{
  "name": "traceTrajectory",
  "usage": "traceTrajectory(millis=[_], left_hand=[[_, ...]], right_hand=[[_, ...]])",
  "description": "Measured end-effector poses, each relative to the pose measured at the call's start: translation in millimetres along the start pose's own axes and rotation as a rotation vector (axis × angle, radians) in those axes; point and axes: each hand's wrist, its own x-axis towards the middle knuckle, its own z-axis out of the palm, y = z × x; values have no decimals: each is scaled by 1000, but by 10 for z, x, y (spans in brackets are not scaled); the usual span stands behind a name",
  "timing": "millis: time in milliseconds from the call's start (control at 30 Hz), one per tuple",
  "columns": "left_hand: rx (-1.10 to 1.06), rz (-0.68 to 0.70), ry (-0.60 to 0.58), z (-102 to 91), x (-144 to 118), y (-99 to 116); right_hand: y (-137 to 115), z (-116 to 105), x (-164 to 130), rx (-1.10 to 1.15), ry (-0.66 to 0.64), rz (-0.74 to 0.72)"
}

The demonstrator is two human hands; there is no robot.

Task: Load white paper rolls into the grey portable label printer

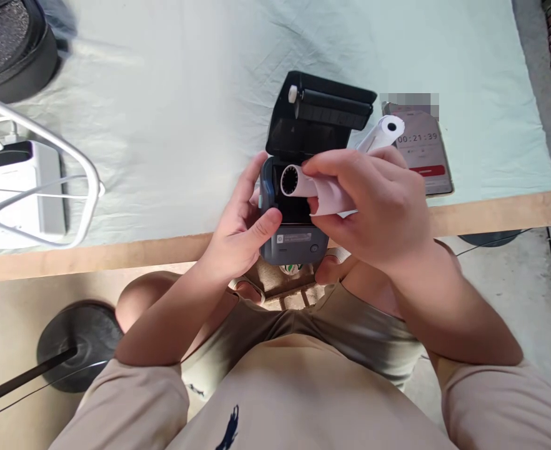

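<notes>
A dark grey portable label printer (294,245) is at the table's front edge, its black lid (320,103) swung up and back. Wrapped around the printer's left side, my left hand (245,228) has its thumb on the near rim. My right hand (373,200) pinches a white paper roll (306,184) over the open compartment, the roll's dark hollow core facing left. Some paper hangs loose from it under my fingers. Behind my right hand lies a second white paper roll (385,128), partly hidden.
A phone (428,156) showing a timer lies right of the printer. On the left are a white charging block (25,194) with looping white cables (88,181) and a black round case (17,56). The table's wooden edge (116,253) runs in front.
</notes>
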Motion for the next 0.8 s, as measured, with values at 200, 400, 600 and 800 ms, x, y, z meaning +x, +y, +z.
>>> traceTrajectory(millis=[200,400,600,800], left_hand=[[7,12,10,7,13,9],[-13,11,50,32,22,53],[-58,20,160,53,30,63],[-10,-53,145,98,6,134]], right_hand=[[44,121,-32,-22,45,-2],[204,299,-21,19,314,-199],[220,281,-105,201,264,-419],[210,302,-126,372,310,-420]])
